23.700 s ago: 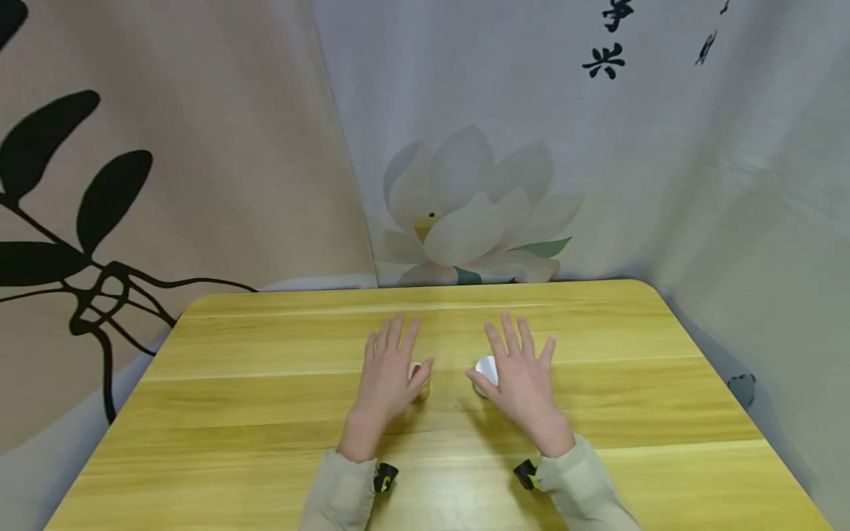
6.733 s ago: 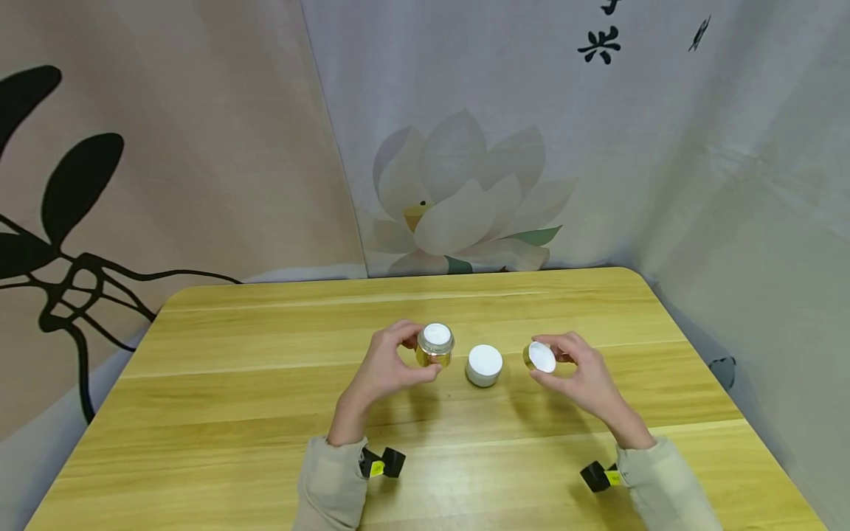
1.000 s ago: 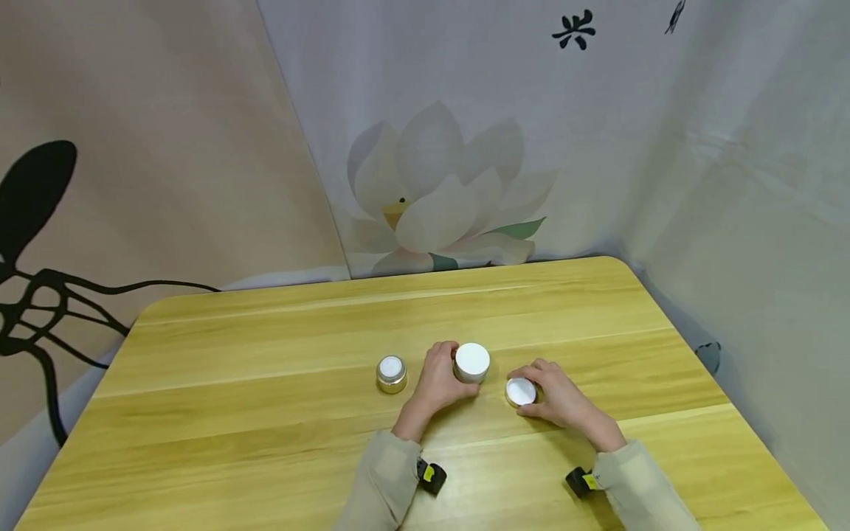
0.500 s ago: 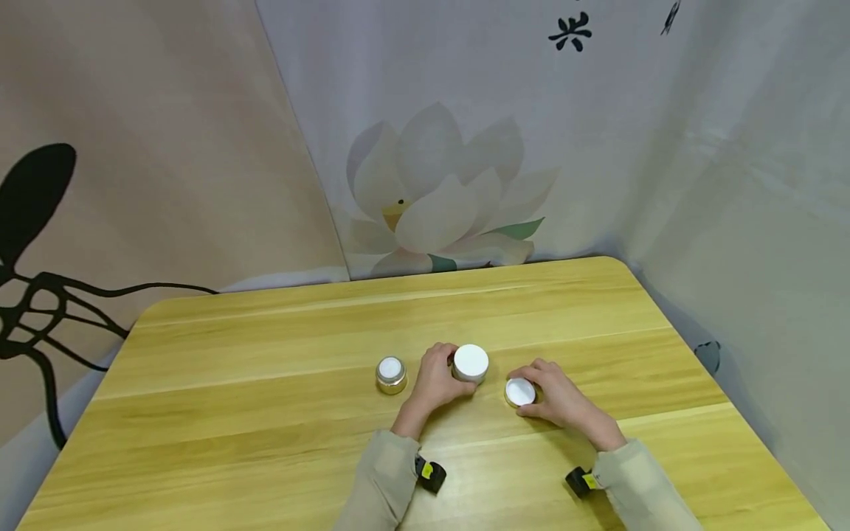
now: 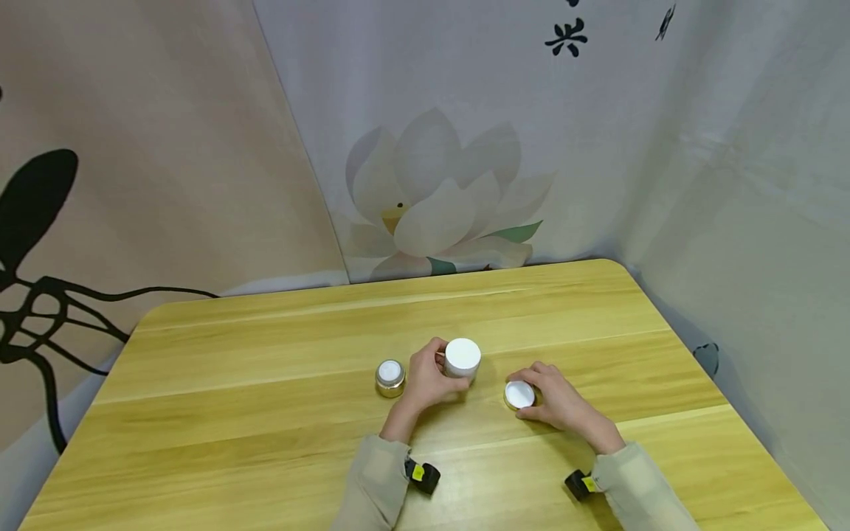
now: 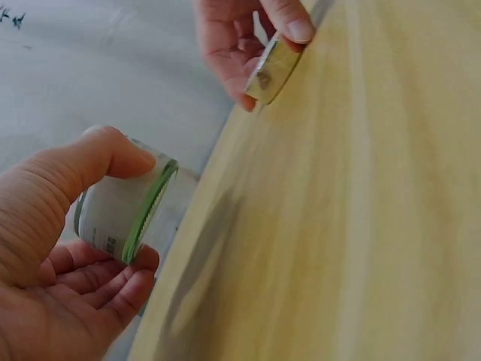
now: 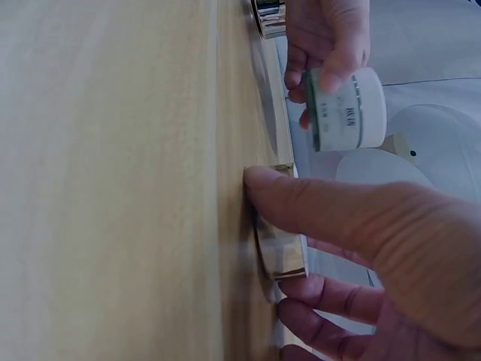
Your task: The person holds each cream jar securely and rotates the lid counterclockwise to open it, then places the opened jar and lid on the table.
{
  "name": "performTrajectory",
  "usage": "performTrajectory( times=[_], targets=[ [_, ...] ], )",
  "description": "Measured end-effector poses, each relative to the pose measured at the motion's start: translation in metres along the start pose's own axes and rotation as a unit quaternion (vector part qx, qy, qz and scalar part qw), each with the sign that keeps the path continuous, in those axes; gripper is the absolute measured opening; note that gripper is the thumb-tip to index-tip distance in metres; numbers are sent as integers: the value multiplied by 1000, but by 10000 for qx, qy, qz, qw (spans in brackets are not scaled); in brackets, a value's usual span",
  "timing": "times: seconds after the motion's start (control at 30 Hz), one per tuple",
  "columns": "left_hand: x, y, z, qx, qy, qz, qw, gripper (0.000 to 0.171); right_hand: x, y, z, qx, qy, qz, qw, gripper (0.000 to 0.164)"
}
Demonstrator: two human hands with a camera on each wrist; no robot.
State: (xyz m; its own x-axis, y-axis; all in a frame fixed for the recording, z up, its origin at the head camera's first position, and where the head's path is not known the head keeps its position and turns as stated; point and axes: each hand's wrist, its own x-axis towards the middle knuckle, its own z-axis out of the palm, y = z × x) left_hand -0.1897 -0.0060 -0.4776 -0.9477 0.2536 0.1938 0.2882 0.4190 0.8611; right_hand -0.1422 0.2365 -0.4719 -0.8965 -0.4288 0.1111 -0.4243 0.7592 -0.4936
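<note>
My left hand (image 5: 425, 380) grips a white cream jar (image 5: 462, 359) by its side, thumb in front and fingers behind. In the left wrist view this jar (image 6: 113, 214) shows a green band at its base and hangs above the tabletop. My right hand (image 5: 564, 402) pinches a gold lid (image 5: 519, 395), its white inside facing up, low at the table. The right wrist view shows the lid (image 7: 282, 244) between thumb and fingers, right at the wood. Left of my left hand a gold jar (image 5: 389, 379) stands upright, its outer lid off and a white disc on top.
The wooden table (image 5: 265, 413) has a rounded far edge, with a printed curtain (image 5: 451, 147) hanging behind it. Each wrist carries a small black camera, one on the left (image 5: 425, 478) and one on the right (image 5: 576, 485).
Earlier my left hand held the gold jar, which now stands on the table. Since half a second ago it has lifted the white jar slightly leftward. The right hand stays on the lid.
</note>
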Motion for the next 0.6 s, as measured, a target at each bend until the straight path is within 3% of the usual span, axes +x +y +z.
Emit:
performTrajectory(
  times=[0.27, 0.6],
  targets=[
    [0, 13, -15, -239, 189, -148, 9994, 48, -1, 1, 0, 27, 44, -30, 10000, 46],
    [-1, 34, -39, -403, 561, 278, 9972, 47, -1, -1, 0, 142, 58, 31, 9999, 43]
  ],
)
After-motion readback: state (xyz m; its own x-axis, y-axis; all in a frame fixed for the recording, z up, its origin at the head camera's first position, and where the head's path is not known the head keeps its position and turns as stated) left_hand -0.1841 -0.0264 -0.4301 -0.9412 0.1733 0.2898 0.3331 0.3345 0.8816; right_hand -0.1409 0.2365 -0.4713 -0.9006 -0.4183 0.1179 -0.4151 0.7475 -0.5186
